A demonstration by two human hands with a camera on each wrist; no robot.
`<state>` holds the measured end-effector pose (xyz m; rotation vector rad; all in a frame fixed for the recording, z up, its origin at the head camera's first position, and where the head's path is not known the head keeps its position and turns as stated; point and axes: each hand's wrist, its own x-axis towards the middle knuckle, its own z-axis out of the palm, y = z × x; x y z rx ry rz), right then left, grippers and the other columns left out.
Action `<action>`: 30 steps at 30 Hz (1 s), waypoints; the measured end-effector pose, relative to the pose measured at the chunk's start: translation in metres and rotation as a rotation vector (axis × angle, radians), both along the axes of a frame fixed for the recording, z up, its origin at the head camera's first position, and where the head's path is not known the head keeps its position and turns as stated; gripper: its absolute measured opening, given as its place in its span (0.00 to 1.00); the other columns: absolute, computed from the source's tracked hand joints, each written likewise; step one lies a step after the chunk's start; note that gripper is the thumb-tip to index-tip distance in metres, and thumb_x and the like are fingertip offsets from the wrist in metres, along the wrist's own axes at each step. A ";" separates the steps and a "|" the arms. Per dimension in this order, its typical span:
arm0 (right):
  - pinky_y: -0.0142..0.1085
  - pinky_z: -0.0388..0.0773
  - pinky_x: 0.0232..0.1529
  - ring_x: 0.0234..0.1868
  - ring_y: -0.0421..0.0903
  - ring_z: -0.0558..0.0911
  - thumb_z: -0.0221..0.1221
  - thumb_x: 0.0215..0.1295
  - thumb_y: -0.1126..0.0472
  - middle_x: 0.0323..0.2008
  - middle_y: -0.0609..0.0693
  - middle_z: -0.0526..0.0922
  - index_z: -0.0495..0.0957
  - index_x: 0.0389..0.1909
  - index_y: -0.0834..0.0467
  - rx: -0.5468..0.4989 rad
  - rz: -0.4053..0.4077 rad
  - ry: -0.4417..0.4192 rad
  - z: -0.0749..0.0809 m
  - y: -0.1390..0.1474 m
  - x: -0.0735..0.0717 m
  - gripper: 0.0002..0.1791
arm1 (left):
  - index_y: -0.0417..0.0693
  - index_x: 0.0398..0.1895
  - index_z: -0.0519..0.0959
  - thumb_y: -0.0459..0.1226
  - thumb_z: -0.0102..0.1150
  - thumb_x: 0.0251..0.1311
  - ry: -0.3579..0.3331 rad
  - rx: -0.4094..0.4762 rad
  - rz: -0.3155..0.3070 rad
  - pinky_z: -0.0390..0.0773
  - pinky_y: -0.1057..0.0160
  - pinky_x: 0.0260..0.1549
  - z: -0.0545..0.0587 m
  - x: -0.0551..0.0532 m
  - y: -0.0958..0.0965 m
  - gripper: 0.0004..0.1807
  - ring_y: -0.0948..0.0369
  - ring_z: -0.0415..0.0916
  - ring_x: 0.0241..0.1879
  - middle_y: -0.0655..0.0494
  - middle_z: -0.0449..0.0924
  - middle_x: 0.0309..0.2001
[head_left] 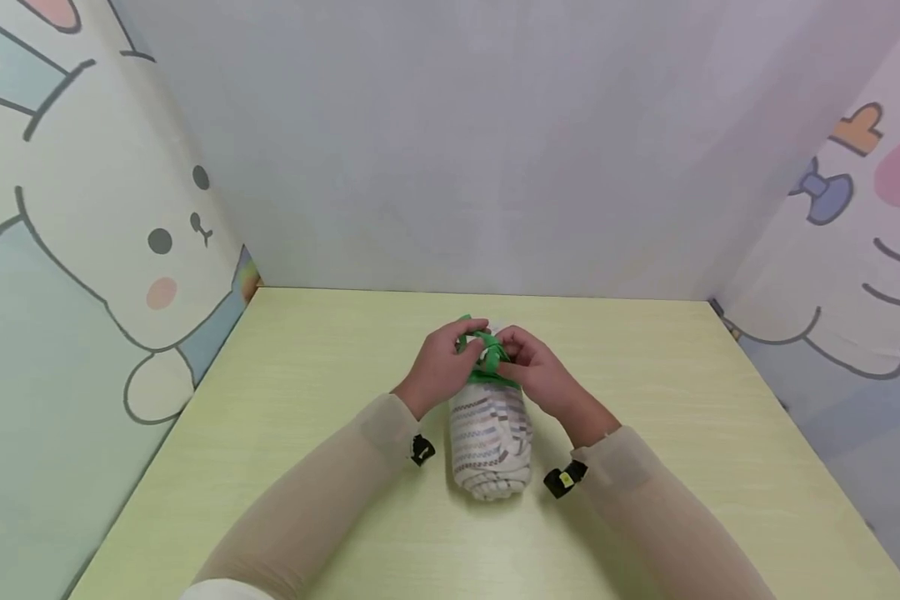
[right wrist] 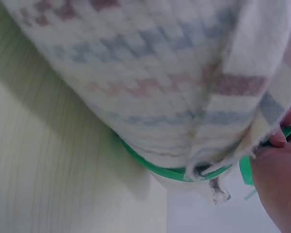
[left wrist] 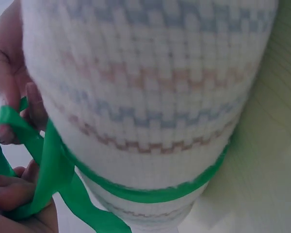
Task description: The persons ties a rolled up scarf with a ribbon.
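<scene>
A rolled white cloth with blue and reddish woven stripes lies lengthwise on the table, its coiled end toward the person. Around its far part runs a green ribbon, looped and crossed on top in the head view. My left hand pinches a loop of the ribbon from the left side. From the right, my right hand pinches another part of it between thumb and fingers. In the left wrist view the ribbon band circles the roll, with loops held between both hands' fingers. The roll's far end is partly hidden behind the hands.
The pale yellow-green table carries the roll near its middle. A plain light backdrop rises behind it, with cartoon-printed panels at left and right. Black wrist straps hang at the cuffs on both sides of the roll.
</scene>
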<state>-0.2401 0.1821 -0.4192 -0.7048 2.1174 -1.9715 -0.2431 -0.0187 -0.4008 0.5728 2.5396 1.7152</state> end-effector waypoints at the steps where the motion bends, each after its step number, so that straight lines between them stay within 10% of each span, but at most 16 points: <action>1: 0.35 0.78 0.46 0.44 0.47 0.78 0.53 0.75 0.73 0.41 0.54 0.81 0.70 0.50 0.66 0.001 0.002 0.000 0.000 -0.001 0.000 0.08 | 0.51 0.69 0.77 0.44 0.52 0.77 -0.003 -0.002 -0.002 0.74 0.53 0.62 -0.001 0.000 0.000 0.21 0.59 0.73 0.64 0.58 0.79 0.61; 10: 0.32 0.75 0.34 0.31 0.43 0.76 0.55 0.73 0.71 0.29 0.50 0.80 0.66 0.41 0.62 0.043 -0.093 -0.079 -0.002 -0.007 -0.003 0.06 | 0.51 0.70 0.75 0.40 0.49 0.78 0.008 -0.026 -0.021 0.74 0.59 0.37 -0.004 0.002 0.000 0.21 0.58 0.67 0.24 0.61 0.80 0.58; 17: 0.33 0.72 0.33 0.32 0.43 0.75 0.53 0.81 0.60 0.36 0.50 0.76 0.69 0.49 0.62 0.003 -0.167 -0.102 -0.003 -0.010 -0.001 0.08 | 0.49 0.76 0.68 0.38 0.47 0.79 0.001 0.062 -0.011 0.75 0.55 0.61 -0.007 0.002 0.000 0.25 0.59 0.73 0.65 0.58 0.73 0.68; 23: 0.32 0.70 0.29 0.27 0.43 0.70 0.42 0.68 0.27 0.30 0.53 0.73 0.69 0.52 0.65 -0.067 -0.195 -0.039 -0.005 -0.009 0.002 0.42 | 0.50 0.82 0.56 0.38 0.47 0.79 -0.023 0.167 -0.001 0.79 0.54 0.56 -0.013 0.005 -0.002 0.31 0.55 0.84 0.48 0.63 0.60 0.77; 30: 0.31 0.67 0.27 0.23 0.42 0.69 0.33 0.87 0.50 0.24 0.50 0.75 0.69 0.44 0.61 -0.268 -0.250 -0.233 0.011 -0.014 0.015 0.22 | 0.54 0.81 0.58 0.37 0.49 0.79 -0.052 0.251 0.015 0.77 0.53 0.57 -0.019 0.010 -0.004 0.31 0.55 0.82 0.54 0.67 0.62 0.76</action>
